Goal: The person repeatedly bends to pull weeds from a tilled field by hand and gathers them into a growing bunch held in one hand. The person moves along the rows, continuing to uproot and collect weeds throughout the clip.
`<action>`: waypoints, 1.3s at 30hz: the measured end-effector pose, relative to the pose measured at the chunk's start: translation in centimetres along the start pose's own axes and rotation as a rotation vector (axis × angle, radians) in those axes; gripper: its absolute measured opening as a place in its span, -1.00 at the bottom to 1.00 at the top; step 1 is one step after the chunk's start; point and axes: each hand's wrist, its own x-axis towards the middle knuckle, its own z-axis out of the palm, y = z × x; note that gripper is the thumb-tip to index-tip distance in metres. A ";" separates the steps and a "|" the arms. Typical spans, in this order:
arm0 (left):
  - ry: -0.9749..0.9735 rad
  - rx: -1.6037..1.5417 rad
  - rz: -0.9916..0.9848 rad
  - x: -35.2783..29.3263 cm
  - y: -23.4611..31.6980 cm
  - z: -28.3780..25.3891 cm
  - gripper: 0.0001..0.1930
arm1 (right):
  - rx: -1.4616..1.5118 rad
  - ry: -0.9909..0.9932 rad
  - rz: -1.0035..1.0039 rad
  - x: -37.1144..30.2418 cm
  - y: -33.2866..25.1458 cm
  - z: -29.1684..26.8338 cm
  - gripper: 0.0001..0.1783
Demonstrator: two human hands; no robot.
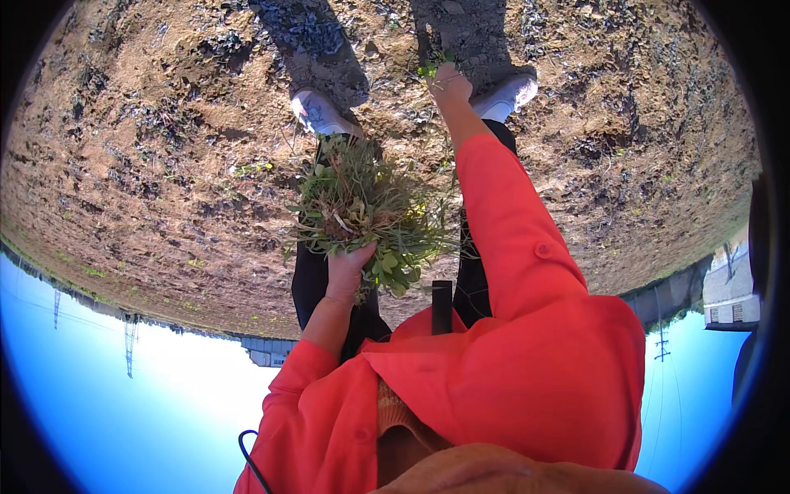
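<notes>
Left hand (350,267): grasps a thick bunch of weeds (362,193) at its near edge, with fingers mostly hidden under leaves
Bunch: sits in front of the left leg and across the gap between the legs, well above the soil (181,206); mixes broad green leaves, thin grass blades and dry brownish stems; spreads wider than the hand
Right hand (451,85): reaches low toward the soil, just beside the right shoe (508,96); clenches around a small green sprig (436,66), with fingertips partly hidden
Sprig: shows at the far side of the right hand, well apart from the bunch; cannot tell if rooted or loose
Feet: stand apart in light shoes, with the left shoe (321,113) just beyond the bunch
Clothing: includes red jacket (527,370) and black trousers (313,288)
Ground: looks brown and dry, scattered with dark leaf bits
Far edge: shows blue sky (49,395) and a lattice pylon (130,346), upside down
</notes>
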 end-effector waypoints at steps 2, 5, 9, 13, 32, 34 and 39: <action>-0.013 0.120 0.002 0.6 -0.2 -0.1 -0.60 | -0.073 0.068 -0.037 2.2 0.2 1.0 -0.61; -0.032 0.095 -0.049 1.1 0.5 0.5 -0.61 | 0.138 0.072 -0.111 3.3 4.4 4.0 -0.82; -0.015 0.004 0.033 1.2 0.6 1.7 -0.61 | 0.216 0.164 -0.145 -2.1 3.2 -0.7 -0.71; -0.082 -0.054 0.025 -0.5 1.8 1.6 -0.59 | 0.718 0.321 -0.282 -7.8 4.7 -6.2 -0.73; -0.700 -0.129 0.179 -29.4 23.3 31.2 -0.67 | 1.702 -0.342 -0.596 -37.1 18.6 -34.5 -0.72; -0.750 -0.093 0.181 -31.6 24.9 33.9 -0.67 | 1.562 -0.251 -0.650 -37.9 20.7 -37.3 -0.72; -0.825 -0.018 0.206 -34.6 28.6 39.8 -0.67 | 1.176 0.030 -0.747 -38.7 24.4 -44.7 -0.70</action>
